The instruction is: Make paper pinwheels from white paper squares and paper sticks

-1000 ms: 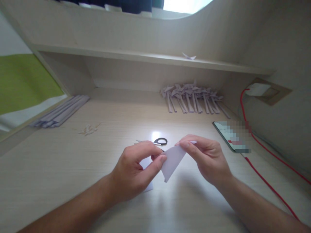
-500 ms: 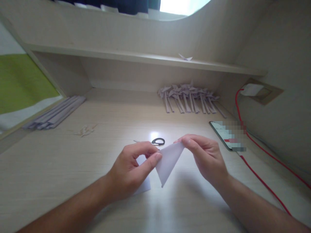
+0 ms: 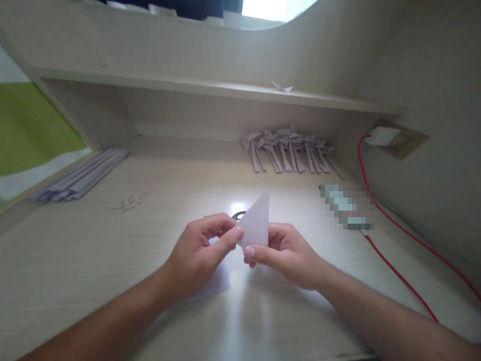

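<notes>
A small white sheet of paper (image 3: 257, 220), folded into a triangle, is held up above the desk between both hands. My left hand (image 3: 203, 250) pinches its left corner between thumb and fingers. Lower down, my right hand (image 3: 285, 253) grips the bottom edge, thumb in front and fingers behind. Under my left hand lies another piece of white paper (image 3: 218, 283), partly covered by the hand. Just behind the folded paper rest scissors (image 3: 238, 215); only part of a black handle and a blade tip show.
Several paper pinwheels (image 3: 285, 150) with rolled sticks lie at the back right. Paper rolls (image 3: 82, 175) are stacked at the left, near some small thin pale pieces (image 3: 130, 201). On the right are a phone (image 3: 343, 208) and a red cable (image 3: 402, 281). A folded paper (image 3: 281, 87) sits on the shelf (image 3: 169, 85).
The triangle has turned so its point is upward. My right hand has moved from its upper right corner down to the bottom edge; my left hand keeps its pinch.
</notes>
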The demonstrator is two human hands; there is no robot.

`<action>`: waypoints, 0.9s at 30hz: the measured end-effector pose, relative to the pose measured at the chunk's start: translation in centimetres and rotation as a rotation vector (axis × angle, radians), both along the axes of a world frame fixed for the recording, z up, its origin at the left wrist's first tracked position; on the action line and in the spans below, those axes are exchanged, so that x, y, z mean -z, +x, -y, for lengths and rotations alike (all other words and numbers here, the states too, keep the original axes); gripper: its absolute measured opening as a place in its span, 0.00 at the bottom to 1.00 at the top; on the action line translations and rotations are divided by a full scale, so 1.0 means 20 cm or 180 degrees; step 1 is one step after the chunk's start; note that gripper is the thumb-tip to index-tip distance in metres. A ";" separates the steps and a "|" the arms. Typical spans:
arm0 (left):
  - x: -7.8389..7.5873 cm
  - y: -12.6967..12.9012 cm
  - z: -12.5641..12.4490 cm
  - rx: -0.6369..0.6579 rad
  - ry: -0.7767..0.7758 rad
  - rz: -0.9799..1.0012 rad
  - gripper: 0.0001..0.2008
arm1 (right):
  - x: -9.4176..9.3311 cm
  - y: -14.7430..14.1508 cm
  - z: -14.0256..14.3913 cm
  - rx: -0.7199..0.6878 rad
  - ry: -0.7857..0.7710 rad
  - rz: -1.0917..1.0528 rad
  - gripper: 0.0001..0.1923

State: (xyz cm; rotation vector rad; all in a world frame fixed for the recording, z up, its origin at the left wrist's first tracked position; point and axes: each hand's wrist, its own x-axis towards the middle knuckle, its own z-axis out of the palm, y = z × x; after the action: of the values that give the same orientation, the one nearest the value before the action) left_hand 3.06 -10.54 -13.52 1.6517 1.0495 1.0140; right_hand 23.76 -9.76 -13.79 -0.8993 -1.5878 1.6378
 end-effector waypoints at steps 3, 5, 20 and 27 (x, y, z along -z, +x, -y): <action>0.01 0.00 -0.01 -0.0108 -0.0139 0.0186 0.14 | 0.01 0.00 0.00 -0.0094 -0.0173 0.0000 0.13; 0.01 0.00 -0.01 -0.0176 -0.0178 0.0243 0.14 | 0.01 0.00 -0.01 -0.0105 -0.0221 0.0001 0.15; -0.02 0.01 -0.04 -0.0497 -0.0119 0.0231 0.17 | 0.03 0.01 -0.03 -0.0083 -0.0458 -0.0103 0.18; -0.02 0.00 -0.03 0.0030 -0.0499 0.0487 0.15 | 0.02 0.02 -0.02 -0.0389 -0.0389 0.0022 0.20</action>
State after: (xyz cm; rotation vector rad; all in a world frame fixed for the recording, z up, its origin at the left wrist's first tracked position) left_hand 3.09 -9.93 -13.17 1.4284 0.9924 1.0091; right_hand 24.23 -9.39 -14.26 -0.8855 -1.5885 1.8356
